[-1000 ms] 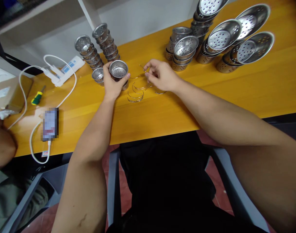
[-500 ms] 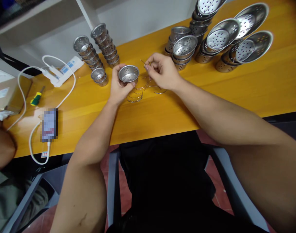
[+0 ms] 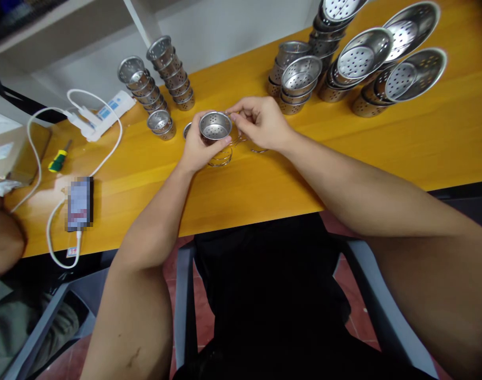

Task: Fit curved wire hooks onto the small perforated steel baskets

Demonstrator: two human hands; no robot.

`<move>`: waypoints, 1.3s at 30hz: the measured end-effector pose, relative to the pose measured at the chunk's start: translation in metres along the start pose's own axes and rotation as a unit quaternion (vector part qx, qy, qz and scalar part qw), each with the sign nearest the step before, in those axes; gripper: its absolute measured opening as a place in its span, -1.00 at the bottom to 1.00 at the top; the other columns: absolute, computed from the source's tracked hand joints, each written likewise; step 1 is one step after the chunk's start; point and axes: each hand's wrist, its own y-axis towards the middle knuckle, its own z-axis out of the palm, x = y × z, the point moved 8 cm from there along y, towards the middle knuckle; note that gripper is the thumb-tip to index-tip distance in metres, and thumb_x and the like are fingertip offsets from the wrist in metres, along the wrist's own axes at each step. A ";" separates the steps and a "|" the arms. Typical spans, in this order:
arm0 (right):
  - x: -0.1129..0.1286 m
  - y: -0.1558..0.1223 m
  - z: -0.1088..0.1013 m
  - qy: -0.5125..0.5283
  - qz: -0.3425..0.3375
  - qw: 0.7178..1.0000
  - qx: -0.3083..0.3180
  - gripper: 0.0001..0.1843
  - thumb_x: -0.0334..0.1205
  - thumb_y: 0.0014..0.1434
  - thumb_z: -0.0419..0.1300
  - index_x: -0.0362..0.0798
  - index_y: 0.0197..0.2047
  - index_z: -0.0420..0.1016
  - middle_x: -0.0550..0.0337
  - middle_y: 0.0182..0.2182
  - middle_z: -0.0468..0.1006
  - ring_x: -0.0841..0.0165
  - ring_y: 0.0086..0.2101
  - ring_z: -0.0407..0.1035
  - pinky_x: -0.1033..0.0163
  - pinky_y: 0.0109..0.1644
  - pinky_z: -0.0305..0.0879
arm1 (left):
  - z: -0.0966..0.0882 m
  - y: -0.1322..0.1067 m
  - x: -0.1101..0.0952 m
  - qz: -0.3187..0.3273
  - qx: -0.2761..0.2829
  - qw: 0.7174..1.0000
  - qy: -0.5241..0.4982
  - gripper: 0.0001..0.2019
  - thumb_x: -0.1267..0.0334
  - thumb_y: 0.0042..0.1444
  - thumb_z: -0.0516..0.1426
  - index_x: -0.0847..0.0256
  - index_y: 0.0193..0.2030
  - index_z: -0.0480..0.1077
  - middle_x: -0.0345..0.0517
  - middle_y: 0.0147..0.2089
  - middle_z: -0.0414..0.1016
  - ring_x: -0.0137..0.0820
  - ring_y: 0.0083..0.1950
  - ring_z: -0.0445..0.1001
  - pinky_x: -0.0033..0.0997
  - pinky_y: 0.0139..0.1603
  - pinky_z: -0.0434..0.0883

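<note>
My left hand grips a small perforated steel cup just above the yellow table. My right hand pinches a thin wire handle against the cup's rim on its right side. Several more curved wire handles lie on the table under and between the two hands. A single cup stands left of my left hand.
Two leaning stacks of small cups stand at the back left. Stacks of wider perforated bowls fill the back right. A white power strip, a screwdriver and a phone on a cable lie at the left. Another person's arm shows at the left edge.
My left hand lifted the cup from beside the single cup and carried it right to the wire pile. My right hand picked up a wire handle and brought it to the cup's rim.
</note>
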 end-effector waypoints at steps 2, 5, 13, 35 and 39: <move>0.001 0.001 -0.005 -0.015 0.005 1.000 -0.006 -0.50 0.40 0.78 0.43 0.12 0.10 0.82 0.19 -0.33 0.61 0.19 -0.36 0.46 0.07 -0.24 0.56 | 0.002 0.000 -0.005 0.007 -0.003 1.000 0.022 0.14 -0.79 0.20 0.54 -0.08 0.61 0.41 0.15 0.52 0.72 0.13 0.54 0.80 0.27 0.70 0.71; 0.002 0.001 -0.008 -0.028 0.017 0.999 -0.003 -0.59 0.28 0.73 0.50 0.13 0.01 0.83 0.22 -0.37 0.55 0.19 -0.36 0.41 0.06 -0.23 0.53 | 0.006 -0.001 -0.014 0.011 0.003 0.999 0.044 0.12 -0.80 0.22 0.53 -0.06 0.59 0.42 0.13 0.47 0.73 0.12 0.50 0.82 0.27 0.67 0.71; 0.000 -0.001 -0.007 -0.031 0.054 0.998 -0.002 -0.59 0.30 0.59 0.60 0.17 -0.09 0.79 0.21 -0.41 0.49 0.15 -0.37 0.33 0.02 -0.26 0.46 | 0.010 -0.005 -0.025 -0.004 0.029 0.997 0.065 0.08 -0.74 0.26 0.54 -0.03 0.58 0.44 0.14 0.44 0.70 0.15 0.50 0.79 0.27 0.66 0.70; 0.007 -0.003 0.003 -0.020 0.112 0.993 -0.020 -0.74 -0.27 0.44 0.65 0.13 0.03 0.70 0.39 -0.46 0.39 0.22 -0.42 0.33 0.07 -0.27 0.43 | 0.017 -0.003 -0.048 -0.026 0.044 0.992 0.117 0.22 -0.83 0.12 0.56 -0.01 0.59 0.39 0.13 0.44 0.69 0.17 0.47 0.78 0.30 0.66 0.68; 0.011 -0.002 0.005 -0.001 0.117 0.993 -0.017 -0.76 -0.24 0.43 0.62 0.14 -0.06 0.65 0.37 -0.45 0.37 0.24 -0.42 0.28 0.08 -0.31 0.36 | 0.015 -0.002 -0.049 -0.051 0.035 0.991 0.119 0.18 -0.84 0.10 0.55 0.00 0.52 0.45 0.09 0.38 0.72 0.13 0.42 0.79 0.30 0.66 0.67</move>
